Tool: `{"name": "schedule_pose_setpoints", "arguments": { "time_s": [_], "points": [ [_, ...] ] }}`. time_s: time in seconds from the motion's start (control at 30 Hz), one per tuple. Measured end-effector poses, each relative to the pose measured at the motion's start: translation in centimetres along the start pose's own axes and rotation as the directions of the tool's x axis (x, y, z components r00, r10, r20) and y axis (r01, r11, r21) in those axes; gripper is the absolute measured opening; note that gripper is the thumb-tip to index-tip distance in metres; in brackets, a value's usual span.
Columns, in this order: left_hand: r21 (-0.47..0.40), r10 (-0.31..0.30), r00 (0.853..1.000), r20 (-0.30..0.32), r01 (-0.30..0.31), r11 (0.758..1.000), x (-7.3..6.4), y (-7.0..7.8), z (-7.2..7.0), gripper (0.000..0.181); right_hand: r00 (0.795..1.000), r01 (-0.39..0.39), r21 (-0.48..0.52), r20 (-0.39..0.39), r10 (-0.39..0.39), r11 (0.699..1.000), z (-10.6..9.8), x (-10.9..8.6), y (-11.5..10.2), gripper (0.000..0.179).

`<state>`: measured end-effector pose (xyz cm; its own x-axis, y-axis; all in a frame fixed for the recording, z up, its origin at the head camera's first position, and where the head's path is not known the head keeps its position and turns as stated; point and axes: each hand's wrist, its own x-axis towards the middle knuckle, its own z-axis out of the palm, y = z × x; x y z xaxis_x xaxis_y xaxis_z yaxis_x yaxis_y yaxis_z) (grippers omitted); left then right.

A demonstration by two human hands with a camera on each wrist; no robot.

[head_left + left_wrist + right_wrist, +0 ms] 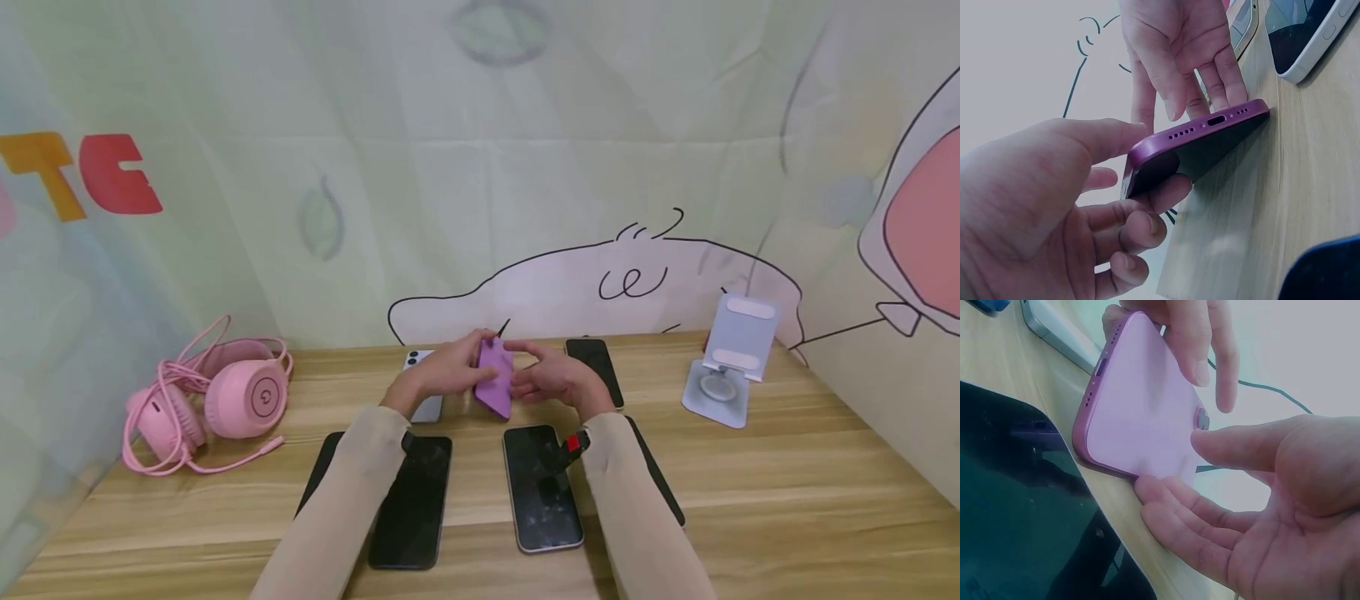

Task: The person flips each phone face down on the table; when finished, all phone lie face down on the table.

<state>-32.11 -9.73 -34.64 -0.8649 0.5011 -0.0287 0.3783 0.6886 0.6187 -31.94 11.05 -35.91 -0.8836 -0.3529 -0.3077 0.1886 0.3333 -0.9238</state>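
A purple smartphone (494, 379) stands tilted on its long edge near the back of the table. My left hand (452, 367) pinches it, thumb on one side and curled fingers on the dark screen, as the left wrist view shows. My right hand (553, 379) is behind the phone with fingers loosely spread. In the right wrist view, its fingertips (1150, 487) are at the phone's lower edge, and the thumb is near the camera bump; firm contact is hard to tell. A white phone (427, 407) lies beside my left hand, and a black phone (596, 367) beyond my right.
Nearer me lie a black phone (412, 504) and a light-rimmed phone (543, 492), with other dark devices partly under my sleeves. Pink headphones (247, 398) with a coiled cable sit at the left. A folding phone stand (738, 333) stands at the right. A printed cloth (360, 208) hangs behind.
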Motion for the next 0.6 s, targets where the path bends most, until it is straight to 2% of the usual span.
{"name": "schedule_pose_setpoints", "arguments": {
  "time_s": [0.23, 0.6],
  "points": [
    [-0.033, -0.042, 0.999, 0.021, 0.043, 0.999, -0.10, -0.05, 0.00, 0.069, 1.000, -0.010, 0.001, -0.009, 0.010, 1.000, -0.06, -0.13, -0.12, 0.058],
    [0.038, -0.015, 0.999, 0.044, 0.013, 0.999, 0.08, -0.33, 0.36, 0.069, 0.999, -0.020, -0.039, -0.028, 0.019, 0.999, -0.22, -0.20, -0.19, 0.059]
  ]
}}
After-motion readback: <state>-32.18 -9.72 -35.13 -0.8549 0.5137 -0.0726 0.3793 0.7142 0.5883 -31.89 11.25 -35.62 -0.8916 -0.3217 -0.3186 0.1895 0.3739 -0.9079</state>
